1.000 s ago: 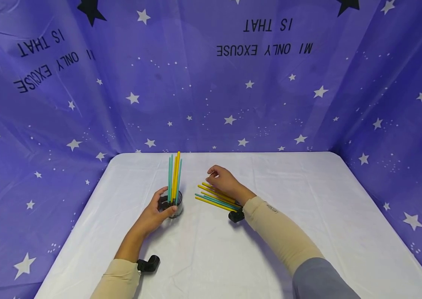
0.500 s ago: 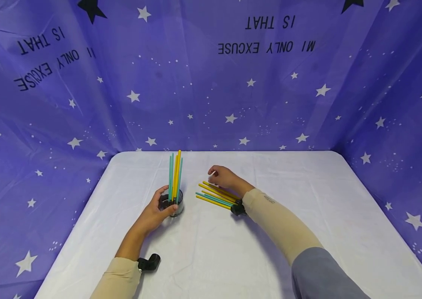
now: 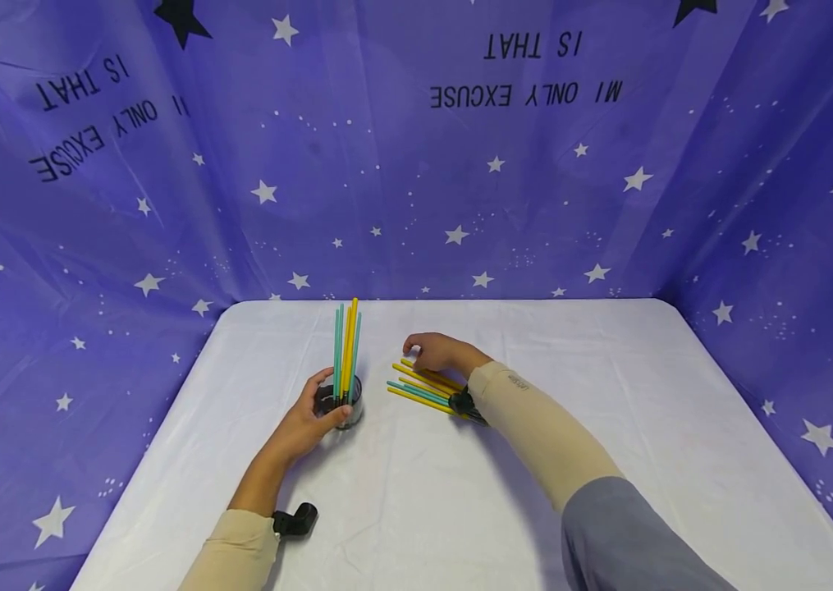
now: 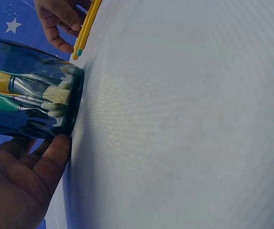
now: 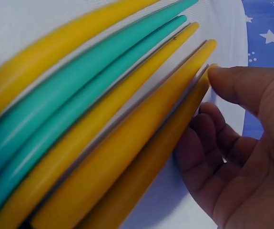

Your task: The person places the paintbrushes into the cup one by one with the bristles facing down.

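Observation:
My left hand (image 3: 307, 423) grips a dark see-through glass (image 3: 359, 402) that stands on the table. Yellow and teal paintbrushes (image 3: 348, 345) stand in it, handles up; their pale bristles (image 4: 55, 94) show through its wall in the left wrist view. To the right, several more brushes (image 3: 416, 392) lie side by side with their handle ends toward the glass. My right hand (image 3: 437, 351) is at the farthest of these, a yellow paintbrush (image 5: 160, 152). Its thumb and curled fingers pinch that handle near the end. The bristle ends are hidden by my right wrist.
A white cloth (image 3: 416, 509) covers the table. Behind it and at both sides hangs a purple curtain (image 3: 386, 180) with white stars and black lettering. Small black cameras (image 3: 296, 520) sit on my wrists.
My right hand has moved slightly left and down onto the farthest yellow paintbrush. My left hand and the glass have stayed in place.

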A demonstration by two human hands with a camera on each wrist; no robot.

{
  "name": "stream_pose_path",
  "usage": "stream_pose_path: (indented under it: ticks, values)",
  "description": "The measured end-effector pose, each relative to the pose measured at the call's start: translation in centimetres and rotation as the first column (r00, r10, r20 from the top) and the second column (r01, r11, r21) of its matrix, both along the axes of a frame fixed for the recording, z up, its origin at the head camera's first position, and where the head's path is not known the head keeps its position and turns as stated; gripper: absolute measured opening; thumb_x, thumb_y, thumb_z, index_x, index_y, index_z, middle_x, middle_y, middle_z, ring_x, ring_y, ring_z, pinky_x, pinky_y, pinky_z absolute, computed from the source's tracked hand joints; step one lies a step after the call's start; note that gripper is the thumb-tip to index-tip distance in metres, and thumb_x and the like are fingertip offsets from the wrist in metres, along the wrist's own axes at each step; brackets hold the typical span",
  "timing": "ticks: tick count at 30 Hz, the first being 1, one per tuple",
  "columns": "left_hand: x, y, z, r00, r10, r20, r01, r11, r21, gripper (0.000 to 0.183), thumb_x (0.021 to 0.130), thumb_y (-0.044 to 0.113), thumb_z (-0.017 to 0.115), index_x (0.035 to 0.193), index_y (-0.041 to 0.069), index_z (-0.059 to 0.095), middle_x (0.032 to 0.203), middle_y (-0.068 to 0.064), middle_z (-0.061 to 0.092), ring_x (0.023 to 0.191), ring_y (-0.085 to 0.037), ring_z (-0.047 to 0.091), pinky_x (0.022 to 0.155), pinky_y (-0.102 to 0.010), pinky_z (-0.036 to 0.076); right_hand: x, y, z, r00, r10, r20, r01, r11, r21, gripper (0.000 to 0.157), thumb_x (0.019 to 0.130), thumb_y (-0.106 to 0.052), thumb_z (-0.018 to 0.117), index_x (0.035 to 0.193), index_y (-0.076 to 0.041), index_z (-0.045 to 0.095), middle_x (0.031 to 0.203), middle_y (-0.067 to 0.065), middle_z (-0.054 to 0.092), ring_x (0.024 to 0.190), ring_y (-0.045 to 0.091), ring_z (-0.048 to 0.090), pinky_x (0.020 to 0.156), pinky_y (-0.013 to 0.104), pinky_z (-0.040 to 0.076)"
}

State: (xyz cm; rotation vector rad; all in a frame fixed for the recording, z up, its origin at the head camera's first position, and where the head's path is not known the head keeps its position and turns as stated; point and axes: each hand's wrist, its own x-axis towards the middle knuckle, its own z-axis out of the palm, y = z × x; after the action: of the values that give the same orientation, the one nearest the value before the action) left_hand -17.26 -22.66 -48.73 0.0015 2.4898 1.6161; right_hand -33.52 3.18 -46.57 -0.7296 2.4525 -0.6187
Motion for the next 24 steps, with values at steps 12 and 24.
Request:
stream_pose_path:
  ticks: [12, 24]
  values:
    - [0.1, 0.0, -0.1, 1.0, 0.01, -0.007, -0.01, 1.0, 0.012, 0.082, 0.09, 0.036, 0.074, 0.154, 0.027, 0.023, 0.148, -0.024, 0.042, 0.139, -0.041, 0.036, 0.111, -0.062, 0.023, -0.2, -0.7, 0.0, 0.999, 0.025, -0.03, -0.022, 0.994, 0.107, 0.03, 0.094, -0.008, 0.065, 0.122, -0.017, 0.061, 0.119, 0.006, 0.062, 0.094, 0.021, 0.053, 0.087, 0.034, 0.044]
    - [1.3, 1.0, 2.9, 1.0, -0.005, 0.004, 0.005, 0.999, 0.032, 0.078, 0.095, 0.022, 0.07, 0.155, 0.016, 0.021, 0.146, -0.03, 0.04, 0.138, -0.045, 0.035, 0.111, -0.062, 0.022, 0.0, -0.9, 0.3, 0.999, 0.021, -0.031, -0.016, 0.99, 0.14, 0.035, 0.091, 0.001, 0.061, 0.119, -0.02, 0.064, 0.109, 0.002, 0.061, 0.092, 0.021, 0.052, 0.085, 0.033, 0.043]
